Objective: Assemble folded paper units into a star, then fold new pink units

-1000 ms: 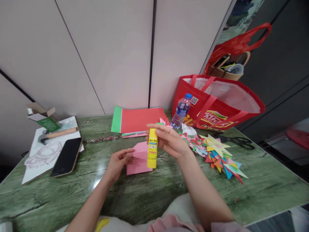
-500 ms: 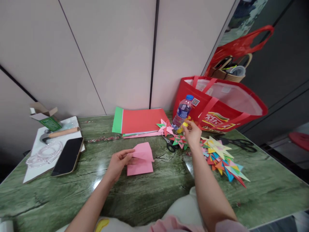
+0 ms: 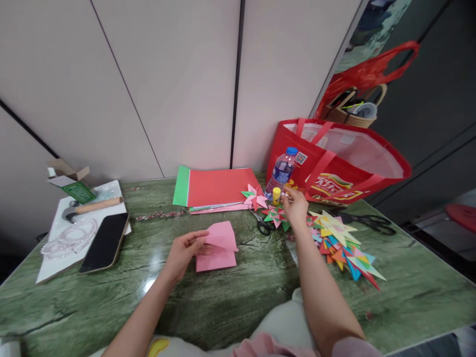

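My left hand [image 3: 188,254] pinches the left edge of a folded pink sheet of paper [image 3: 216,260], whose upper flap stands partly raised from the table. A yellow-capped glue stick [image 3: 276,196] stands upright in front of a water bottle [image 3: 281,173]. Just right of the glue stick, my right hand [image 3: 296,208] is open and apart from it, its fingertips pointing toward the bottle. Below that hand lies a row of folded paper stars [image 3: 275,216]. A pink, green and red paper star [image 3: 255,197] rests left of the glue stick.
Coloured sheets [image 3: 219,186] lie by the wall. Small scissors [image 3: 263,225] are near the stars, larger scissors [image 3: 372,221] farther right. A red bag [image 3: 342,163] stands behind. At left are a phone [image 3: 104,242], a hammer-like tool [image 3: 98,204] and a small box [image 3: 76,183].
My right hand has let go of the glue stick, which now stands upright a little to the left. The left hand and pink paper have hardly moved.
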Available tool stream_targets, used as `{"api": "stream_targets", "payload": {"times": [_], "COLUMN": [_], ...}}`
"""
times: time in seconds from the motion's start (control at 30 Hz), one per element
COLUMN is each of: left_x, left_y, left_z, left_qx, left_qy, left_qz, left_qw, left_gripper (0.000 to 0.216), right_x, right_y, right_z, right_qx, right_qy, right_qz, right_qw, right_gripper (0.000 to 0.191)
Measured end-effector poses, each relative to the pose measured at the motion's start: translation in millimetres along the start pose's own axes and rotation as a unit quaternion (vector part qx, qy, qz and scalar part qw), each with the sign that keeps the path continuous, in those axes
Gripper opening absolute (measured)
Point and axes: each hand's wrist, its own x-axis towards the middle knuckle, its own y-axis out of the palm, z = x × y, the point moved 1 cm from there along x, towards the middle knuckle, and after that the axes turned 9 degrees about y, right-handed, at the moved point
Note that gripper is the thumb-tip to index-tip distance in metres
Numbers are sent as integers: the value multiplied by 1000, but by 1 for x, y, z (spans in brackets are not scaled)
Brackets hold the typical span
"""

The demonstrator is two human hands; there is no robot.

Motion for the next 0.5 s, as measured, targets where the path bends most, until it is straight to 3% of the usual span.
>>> {"api": "stream_targets", "payload": {"times": [0.23, 0.5], "left_x": [0, 1], "left_y": [0, -1], "left_z": [1, 2], "left_qx": [-1, -12], "left_qy": [1, 5], "left_qz": [-2, -3], "left_qw": [1000, 1000], "left_gripper": [35, 40], "right_x": [-2, -11], "right_y": [3, 6], "right_z": [2, 10], "right_qx": [-64, -135], "right_qy": [-44, -61], "right_qz": [31, 156], "right_qw": [996, 977], "right_gripper": [36, 33]}}
